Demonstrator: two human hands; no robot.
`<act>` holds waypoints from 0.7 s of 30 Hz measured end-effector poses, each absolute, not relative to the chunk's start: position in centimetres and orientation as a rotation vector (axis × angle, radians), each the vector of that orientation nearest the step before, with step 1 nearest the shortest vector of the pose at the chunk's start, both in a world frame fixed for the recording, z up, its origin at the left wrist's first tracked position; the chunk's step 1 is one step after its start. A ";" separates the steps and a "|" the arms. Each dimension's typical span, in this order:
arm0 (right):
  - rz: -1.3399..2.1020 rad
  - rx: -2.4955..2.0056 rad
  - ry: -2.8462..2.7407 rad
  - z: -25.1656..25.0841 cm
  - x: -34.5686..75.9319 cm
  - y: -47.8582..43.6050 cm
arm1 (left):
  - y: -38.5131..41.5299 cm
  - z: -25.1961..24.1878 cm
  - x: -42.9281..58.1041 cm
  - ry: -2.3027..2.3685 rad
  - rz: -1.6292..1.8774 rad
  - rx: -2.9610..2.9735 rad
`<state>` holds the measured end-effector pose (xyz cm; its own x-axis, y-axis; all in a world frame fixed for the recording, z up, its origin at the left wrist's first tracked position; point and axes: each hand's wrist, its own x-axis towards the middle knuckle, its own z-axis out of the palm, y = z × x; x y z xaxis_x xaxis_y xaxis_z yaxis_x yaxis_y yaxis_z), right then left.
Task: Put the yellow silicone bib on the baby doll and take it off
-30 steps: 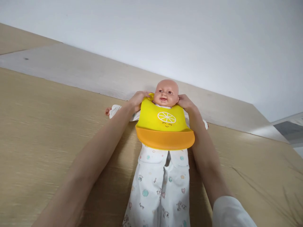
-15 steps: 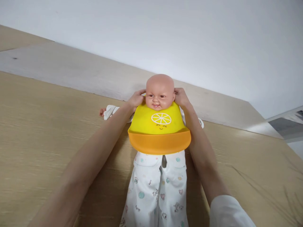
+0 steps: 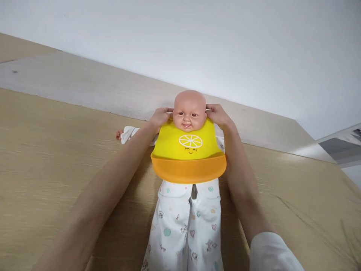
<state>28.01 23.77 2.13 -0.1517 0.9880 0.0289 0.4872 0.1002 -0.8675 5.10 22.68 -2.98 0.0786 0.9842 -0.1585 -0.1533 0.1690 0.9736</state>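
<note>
A baby doll [image 3: 189, 103] lies on its back in white patterned clothes. Over its chest is a yellow bib [image 3: 172, 139] with a white citrus slice, a smiling face and an orange pocket [image 3: 188, 170]. My left hand [image 3: 160, 116] is beside the doll's neck, at the bib's upper left corner, its fingers closed and their tips hidden behind the head. On the other side, my right hand [image 3: 218, 114] has its fingers pressed together at the bib's upper right edge, by the doll's ear. What lies behind the neck is hidden.
The doll lies on a light wooden surface [image 3: 56, 150]. A pale strip [image 3: 98, 84] runs behind its head, with a white wall [image 3: 197, 41] beyond. Thin dark twig-like lines [image 3: 307, 222] show at the lower right, and a grey object [image 3: 342, 148] is at the right edge.
My right hand has shifted slightly outward beside the doll's head, and my left hand slightly to the left. The bib and doll sit a little further left in view.
</note>
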 end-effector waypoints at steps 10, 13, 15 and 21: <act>0.925 -1.618 -1.753 3.3 28.2 23.2 | 22.8 -2.2 4.7 1.005 1.044 0.955; 0.791 -1.697 -1.834 3.0 28.3 23.7 | 22.8 -1.9 4.7 1.029 1.065 0.971; 0.708 -1.720 -1.898 2.6 28.4 24.1 | 23.0 -2.0 4.7 1.022 1.047 0.979; 0.636 -1.692 -1.935 1.1 28.3 24.9 | 23.4 -2.8 4.8 0.998 1.035 1.000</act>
<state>28.30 24.89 1.07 -0.1128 0.9920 0.0575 0.7641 0.1236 -0.6332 4.77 23.36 -2.79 0.2045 0.9652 -0.1628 -0.1976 0.2036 0.9589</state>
